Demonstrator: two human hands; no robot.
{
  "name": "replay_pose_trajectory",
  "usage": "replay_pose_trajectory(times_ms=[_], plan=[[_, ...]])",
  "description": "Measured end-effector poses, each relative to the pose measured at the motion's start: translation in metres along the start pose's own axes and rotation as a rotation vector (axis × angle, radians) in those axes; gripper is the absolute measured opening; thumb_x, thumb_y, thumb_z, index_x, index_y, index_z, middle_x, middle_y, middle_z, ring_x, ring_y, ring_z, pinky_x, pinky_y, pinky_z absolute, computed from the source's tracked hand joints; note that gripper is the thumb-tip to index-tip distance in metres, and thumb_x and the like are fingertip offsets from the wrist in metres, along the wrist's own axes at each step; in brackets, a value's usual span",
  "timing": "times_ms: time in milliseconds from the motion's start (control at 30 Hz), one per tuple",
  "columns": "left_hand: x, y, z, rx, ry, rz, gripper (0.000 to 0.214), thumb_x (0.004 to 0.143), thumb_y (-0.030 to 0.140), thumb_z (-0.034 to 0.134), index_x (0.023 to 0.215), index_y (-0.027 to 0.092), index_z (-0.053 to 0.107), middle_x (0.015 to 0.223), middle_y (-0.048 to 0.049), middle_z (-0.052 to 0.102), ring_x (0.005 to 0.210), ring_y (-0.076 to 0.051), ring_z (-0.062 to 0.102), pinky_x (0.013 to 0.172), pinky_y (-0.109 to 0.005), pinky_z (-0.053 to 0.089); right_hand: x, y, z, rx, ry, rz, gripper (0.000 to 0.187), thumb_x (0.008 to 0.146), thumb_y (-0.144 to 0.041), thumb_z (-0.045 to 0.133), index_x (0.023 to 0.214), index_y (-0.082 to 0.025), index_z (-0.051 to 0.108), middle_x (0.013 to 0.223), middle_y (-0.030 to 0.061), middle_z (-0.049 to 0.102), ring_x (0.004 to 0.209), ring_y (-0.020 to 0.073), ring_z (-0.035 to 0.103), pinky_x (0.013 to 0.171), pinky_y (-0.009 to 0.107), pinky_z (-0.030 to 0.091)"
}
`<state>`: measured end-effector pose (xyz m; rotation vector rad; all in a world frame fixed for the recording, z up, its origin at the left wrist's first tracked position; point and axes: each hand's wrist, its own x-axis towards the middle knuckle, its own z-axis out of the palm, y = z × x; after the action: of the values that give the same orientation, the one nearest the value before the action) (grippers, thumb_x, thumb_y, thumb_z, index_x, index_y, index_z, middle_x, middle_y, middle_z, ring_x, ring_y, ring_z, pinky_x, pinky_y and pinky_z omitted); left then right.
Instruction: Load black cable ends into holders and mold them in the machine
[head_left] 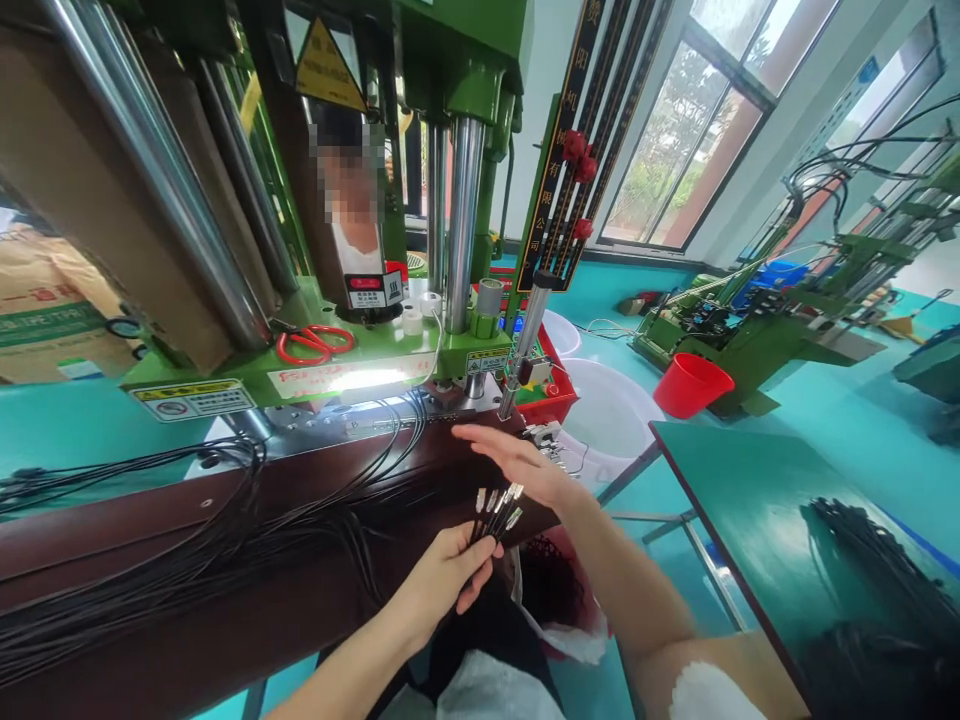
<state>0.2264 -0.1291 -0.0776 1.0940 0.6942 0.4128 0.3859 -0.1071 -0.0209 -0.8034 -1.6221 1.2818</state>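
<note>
1. Left hand [448, 578] is closed in a fist around a wire bundle [486, 530], and its metal terminals [501, 498] fan up out of the grip. Right hand [517, 462] is spread open and holds nothing. Its palm faces down just above the terminal tips, and I cannot tell whether it touches them.
2. The wire bundle sits at the near edge of the brown bench [225, 610], in front of the green press [457, 70] and low in the view.
3. Likely risks:
   - The splayed terminals could snag each other or bend if the open palm presses on them unevenly.
   - A loose fist could let single wires slide down out of line.
   - The trailing ends could tangle with the loose black cables [150, 570] lying across the bench.
4. The left forearm rises from the lower left with the wrist bent inward. The right arm reaches in from the lower right, with the fingers straight and pointing left.
5. Farther out are red scissors [315, 343] on the press base, a white basin [611, 410], a red bucket [694, 383] and a green table [750, 500].
</note>
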Motion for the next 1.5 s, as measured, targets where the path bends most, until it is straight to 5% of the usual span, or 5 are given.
replay_pose_trajectory(times_ms=[133, 667, 1033, 1333, 1500], plan=[[0.009, 0.006, 0.006, -0.004, 0.015, 0.014, 0.033, 0.071, 0.047, 0.055, 0.068, 0.014, 0.050, 0.045, 0.0043, 0.045, 0.030, -0.004, 0.033, 0.037, -0.020, 0.019, 0.007, -0.013, -0.003, -0.383, -0.338, 0.016, 0.046, 0.087, -0.039, 0.040, 0.130, -0.024, 0.040, 0.135, 0.0049, 0.040, 0.126, 0.0169, 0.032, 0.104, 0.035, 0.021], [0.024, 0.010, 0.008, -0.324, 0.142, 0.040, 0.037, 0.060, 0.049, 0.064, 0.064, 0.017, 0.045, 0.051, 0.0039, 0.046, 0.044, -0.008, 0.042, 0.045, -0.024, 0.034, 0.023, 0.016, 0.005, -0.406, -0.337, 0.168, 0.040, 0.086, -0.033, 0.040, 0.125, -0.022, 0.045, 0.118, 0.0046, 0.057, 0.104, 0.0164, 0.055, 0.080, 0.027, 0.047], [0.017, 0.009, -0.028, -0.523, 0.336, 0.236, 0.029, 0.071, 0.037, 0.061, 0.074, 0.018, 0.040, 0.056, 0.0073, 0.042, 0.043, -0.003, 0.035, 0.043, -0.019, 0.027, 0.096, 0.087, -0.029, -1.156, 0.098, 0.385, 0.033, 0.073, -0.002, 0.043, 0.103, -0.006, 0.055, 0.114, 0.0227, 0.052, 0.114, 0.0308, 0.042, 0.096, 0.047, 0.025], [0.009, 0.009, -0.028, -0.395, 0.333, 0.247, 0.028, 0.076, 0.044, 0.052, 0.077, 0.020, 0.037, 0.051, 0.0089, 0.041, 0.042, -0.006, 0.037, 0.043, -0.021, 0.033, 0.041, 0.050, -0.014, -0.850, -0.097, 0.614, 0.025, 0.068, -0.017, 0.039, 0.086, -0.015, 0.057, 0.049, -0.0034, 0.049, 0.040, 0.0100, 0.047, 0.042, 0.022, 0.039], [0.024, 0.004, -0.020, -0.240, 0.358, 0.203, 0.031, 0.070, 0.044, 0.057, 0.070, 0.020, 0.037, 0.044, 0.0123, 0.027, 0.035, -0.003, 0.022, 0.036, -0.017, 0.019, -0.021, 0.054, 0.009, -0.069, 0.259, 0.523, 0.048, 0.073, -0.023, 0.039, 0.121, -0.018, 0.042, 0.043, -0.0119, 0.034, 0.027, 0.0041, 0.023, 0.027, 0.015, 0.021]])
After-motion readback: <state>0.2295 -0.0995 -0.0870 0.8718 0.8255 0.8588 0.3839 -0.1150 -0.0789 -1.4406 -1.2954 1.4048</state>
